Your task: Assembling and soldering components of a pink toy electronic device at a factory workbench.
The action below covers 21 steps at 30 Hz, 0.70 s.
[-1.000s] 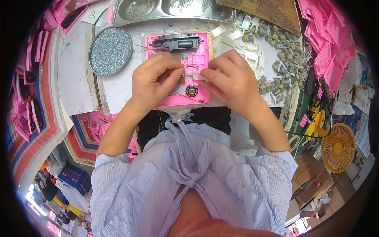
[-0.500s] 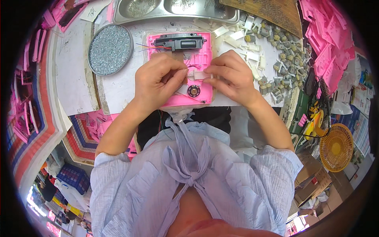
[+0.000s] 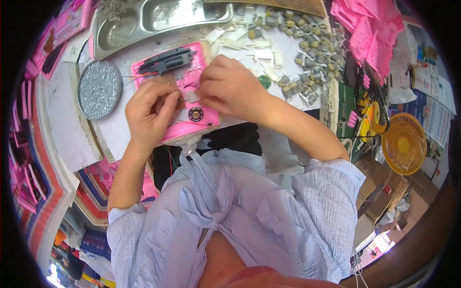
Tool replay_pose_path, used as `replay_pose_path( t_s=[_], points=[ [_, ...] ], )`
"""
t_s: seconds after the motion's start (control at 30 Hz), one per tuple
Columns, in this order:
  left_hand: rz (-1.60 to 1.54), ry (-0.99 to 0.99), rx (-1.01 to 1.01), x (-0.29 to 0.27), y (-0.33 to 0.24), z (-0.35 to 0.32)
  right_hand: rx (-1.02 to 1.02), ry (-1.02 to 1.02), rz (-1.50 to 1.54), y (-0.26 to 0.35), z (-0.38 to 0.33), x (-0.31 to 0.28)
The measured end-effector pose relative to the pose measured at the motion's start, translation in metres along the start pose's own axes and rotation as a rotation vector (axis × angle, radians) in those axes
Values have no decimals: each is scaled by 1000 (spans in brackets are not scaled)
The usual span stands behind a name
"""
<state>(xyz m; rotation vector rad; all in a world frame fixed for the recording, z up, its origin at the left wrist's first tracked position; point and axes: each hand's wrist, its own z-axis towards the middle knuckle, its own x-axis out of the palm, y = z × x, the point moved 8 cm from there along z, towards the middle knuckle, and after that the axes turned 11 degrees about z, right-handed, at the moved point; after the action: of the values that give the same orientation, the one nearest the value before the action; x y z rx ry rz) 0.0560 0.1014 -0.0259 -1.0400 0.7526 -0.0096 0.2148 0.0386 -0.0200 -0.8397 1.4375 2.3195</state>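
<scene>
Pink plastic case (image 3: 185, 129) lies open a little left of the middle of the frame, in its upper half, turned slightly so that its upper edge slants up to the right. Across its upper end sits a long black part (image 3: 168, 62), with thin coloured wires (image 3: 130, 78) running out at its left. Near the lower right of the case is a small round black speaker (image 3: 196, 114) with a paler centre.

Both hands are over the case. Between their fingertips, just above the speaker in the frame, is a small white plastic piece (image 3: 190, 97). The left hand (image 3: 150, 111) comes in from the lower left; its thumb and forefinger are bent toward each other beside the left end of the piece, but I cannot tell whether they pinch anything. The right hand (image 3: 236, 90) comes in from the right with its fingers curled at the right end of the piece; the hand hides the contact, so I cannot tell how firmly it grips, if at all.

Left of the case stands a round dish (image 3: 118, 77) full of small screws. At the top left a metal tray (image 3: 187, 12) with hollows holds more small bits. White plastic parts (image 3: 263, 54) lie at the upper centre, small grey motors (image 3: 314, 67) spread to their right, and a green disc (image 3: 264, 81) lies beside the right hand. Pink panels (image 3: 367, 36) are heaped at the upper right, above a yellow basket (image 3: 404, 144).
</scene>
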Motion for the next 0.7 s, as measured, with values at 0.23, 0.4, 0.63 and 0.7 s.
replay_pose_path(
  t_s=[0.23, 0.4, 0.63, 0.7],
  points=[
    [41, 39, -42, -4, 3, -5, 189, -95, -226, -14, -40, -80],
    [46, 77, -3, 2, -3, 0, 489, -16, -907, -68, -92, -143],
    [94, 92, -88, -5, -27, 19, 261, -258, -598, -58, -56, -139],
    [126, 130, -86, 0, -48, 31, 163, -325, -407, -38, -38, -123]
  ],
)
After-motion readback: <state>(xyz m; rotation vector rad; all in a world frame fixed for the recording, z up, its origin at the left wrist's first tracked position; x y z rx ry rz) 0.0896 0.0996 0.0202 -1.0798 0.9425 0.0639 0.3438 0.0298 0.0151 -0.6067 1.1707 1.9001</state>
